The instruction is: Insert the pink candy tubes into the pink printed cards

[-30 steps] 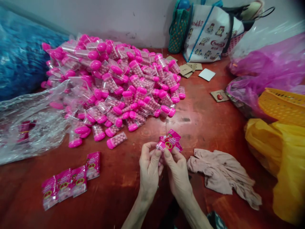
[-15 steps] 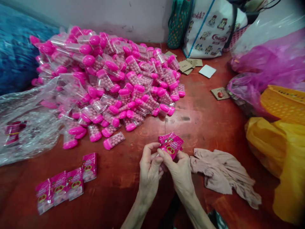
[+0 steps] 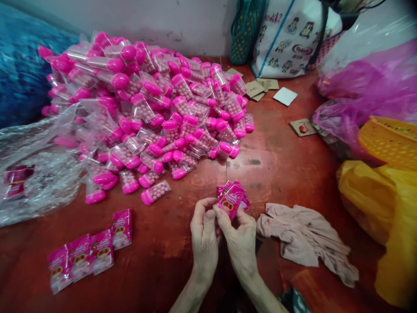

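Note:
Both hands meet above the red surface around a small fanned stack of pink printed wrappers (image 3: 230,201). My right hand (image 3: 240,232) is closed on them, its thumb pressed on the front of the top wrapper. My left hand (image 3: 205,228) is closed at their left edge, fingers curled; what lies behind its fingers is partly hidden. Beyond them spreads a big heap of clear candy bottles (image 3: 182,89) with bright pink caps and pink balls inside. Several bottles in pink wrappers (image 3: 80,258) lie in a stepped row at the left.
A crumpled beige cloth (image 3: 302,234) lies right of my hands. Clear plastic sheeting (image 3: 48,191) covers the left side, beside a blue bag (image 3: 22,65). Cardboard pieces (image 3: 256,89), a white printed bag (image 3: 283,43), a purple bag (image 3: 374,82) and a yellow bag (image 3: 365,191) stand right.
The pink wrappers have turned slightly and fanned further apart in my hands. My right hand has shifted a little left, nearer the left hand. The heap and the row are unchanged.

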Demonstrator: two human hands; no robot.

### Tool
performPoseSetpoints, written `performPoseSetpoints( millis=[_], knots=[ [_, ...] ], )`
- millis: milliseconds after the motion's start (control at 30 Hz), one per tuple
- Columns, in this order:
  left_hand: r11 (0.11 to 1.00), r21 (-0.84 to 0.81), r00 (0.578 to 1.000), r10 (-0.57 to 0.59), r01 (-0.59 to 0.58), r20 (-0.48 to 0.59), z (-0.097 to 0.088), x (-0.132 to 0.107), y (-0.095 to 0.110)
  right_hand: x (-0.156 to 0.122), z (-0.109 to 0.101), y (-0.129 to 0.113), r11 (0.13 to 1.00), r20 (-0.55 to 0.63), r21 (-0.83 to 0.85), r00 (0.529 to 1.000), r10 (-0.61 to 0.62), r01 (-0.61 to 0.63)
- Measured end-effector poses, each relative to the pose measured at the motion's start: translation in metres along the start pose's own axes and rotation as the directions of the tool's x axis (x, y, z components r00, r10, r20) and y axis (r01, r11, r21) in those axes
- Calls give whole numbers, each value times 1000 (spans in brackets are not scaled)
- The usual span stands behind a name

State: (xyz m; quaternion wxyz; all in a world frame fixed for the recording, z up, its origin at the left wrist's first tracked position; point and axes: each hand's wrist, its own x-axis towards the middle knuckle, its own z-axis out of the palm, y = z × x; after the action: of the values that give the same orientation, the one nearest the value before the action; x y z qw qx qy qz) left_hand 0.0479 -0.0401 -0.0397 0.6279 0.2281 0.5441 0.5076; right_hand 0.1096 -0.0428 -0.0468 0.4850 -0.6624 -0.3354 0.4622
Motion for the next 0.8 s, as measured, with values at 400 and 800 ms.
performPoseSetpoints(
  millis=[400, 800],
  knots=[
    [995, -84, 995, -38, 46, 90, 3, 5, -1, 8, -11, -4, 952, 147, 283, 986, 81, -121],
    [976, 134, 967, 192, -171, -170, -3, -8, -4, -10, 8, 1, 985, 103, 157, 993, 54, -70]
  ],
)
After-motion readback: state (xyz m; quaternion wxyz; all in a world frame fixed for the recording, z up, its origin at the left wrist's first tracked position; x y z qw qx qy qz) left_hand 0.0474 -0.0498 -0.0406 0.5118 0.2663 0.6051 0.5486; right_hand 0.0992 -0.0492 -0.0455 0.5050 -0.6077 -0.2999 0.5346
